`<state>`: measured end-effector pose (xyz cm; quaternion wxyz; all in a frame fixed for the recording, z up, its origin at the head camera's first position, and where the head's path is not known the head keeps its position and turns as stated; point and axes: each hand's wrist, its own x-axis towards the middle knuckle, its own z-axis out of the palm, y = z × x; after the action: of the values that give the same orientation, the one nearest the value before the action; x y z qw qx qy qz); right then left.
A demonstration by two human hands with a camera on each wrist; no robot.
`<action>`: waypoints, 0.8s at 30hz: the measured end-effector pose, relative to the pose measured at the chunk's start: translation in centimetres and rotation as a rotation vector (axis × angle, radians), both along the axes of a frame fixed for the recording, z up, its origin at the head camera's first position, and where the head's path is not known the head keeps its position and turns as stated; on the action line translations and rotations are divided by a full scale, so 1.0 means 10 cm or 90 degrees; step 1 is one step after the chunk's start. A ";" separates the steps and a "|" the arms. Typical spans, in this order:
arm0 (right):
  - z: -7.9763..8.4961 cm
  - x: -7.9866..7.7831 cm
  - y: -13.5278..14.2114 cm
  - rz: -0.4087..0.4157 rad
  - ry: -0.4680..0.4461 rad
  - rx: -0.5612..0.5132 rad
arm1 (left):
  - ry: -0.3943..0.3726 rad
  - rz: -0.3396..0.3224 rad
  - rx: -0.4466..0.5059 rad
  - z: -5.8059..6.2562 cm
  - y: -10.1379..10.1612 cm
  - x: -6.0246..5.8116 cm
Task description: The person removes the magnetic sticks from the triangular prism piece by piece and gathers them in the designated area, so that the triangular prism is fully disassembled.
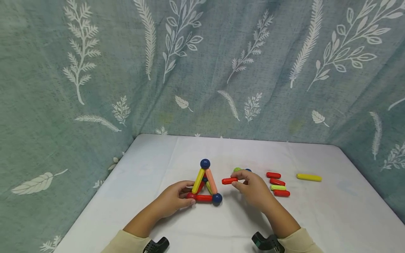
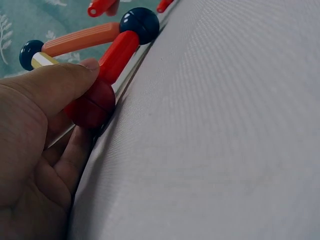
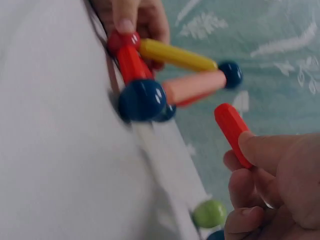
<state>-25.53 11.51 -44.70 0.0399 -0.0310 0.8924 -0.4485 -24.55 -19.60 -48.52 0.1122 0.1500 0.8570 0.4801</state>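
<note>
A pyramid of magnetic rods and balls stands on the white table, with a dark blue ball (image 1: 205,163) at its peak. Yellow (image 1: 198,180) and pink (image 1: 211,181) rods lean up to that ball; a red base rod (image 2: 119,56) joins a red ball (image 2: 92,106) to another blue ball (image 1: 217,199). My left hand (image 1: 175,198) grips the red ball at the lower left corner, thumb on top and fingers below. To the right of the pyramid, my right hand (image 1: 252,187) pinches a loose red magnetic rod (image 3: 233,131) between thumb and fingers, its free end pointing at the structure, apart from it.
A green ball (image 1: 237,169) and a blue ball (image 1: 248,170) lie behind my right hand, partly hidden. Farther right are several short rods, red (image 1: 281,193) and lime green (image 1: 278,188), and a longer yellow rod (image 1: 309,177). A leaf-patterned curtain (image 1: 221,70) hangs behind the table.
</note>
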 end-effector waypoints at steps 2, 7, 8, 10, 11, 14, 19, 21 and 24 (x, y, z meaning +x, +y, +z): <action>-0.01 -0.03 0.09 -0.019 0.004 -0.005 | -0.002 0.001 -0.003 0.00 0.01 0.00; -0.04 -0.12 0.32 -0.048 0.002 -0.026 | -0.002 0.003 -0.018 -0.02 0.00 -0.01; -0.04 -0.14 0.36 -0.053 0.001 -0.028 | -0.001 0.002 -0.021 -0.02 0.00 -0.01; -0.05 -0.18 0.45 -0.061 0.002 -0.022 | 0.001 0.001 -0.024 -0.02 0.00 -0.02; -0.06 -0.20 0.50 -0.065 0.004 -0.018 | 0.001 0.001 -0.024 -0.01 0.00 -0.02; -0.07 -0.24 0.61 -0.082 0.017 0.005 | 0.000 0.002 -0.024 -0.01 0.00 -0.03; -0.08 -0.29 0.74 -0.105 0.034 0.055 | -0.004 0.006 -0.020 -0.02 -0.01 -0.03; -0.07 -0.31 0.80 -0.108 0.033 0.068 | -0.005 0.008 -0.020 -0.02 -0.01 -0.03; -0.05 -0.34 0.88 -0.121 0.028 0.078 | -0.007 0.007 -0.017 -0.03 0.00 -0.03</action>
<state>-28.96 20.28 -45.24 -0.0206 0.0461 0.9175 -0.3944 -24.84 -19.61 -48.83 0.1165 0.1410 0.8635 0.4701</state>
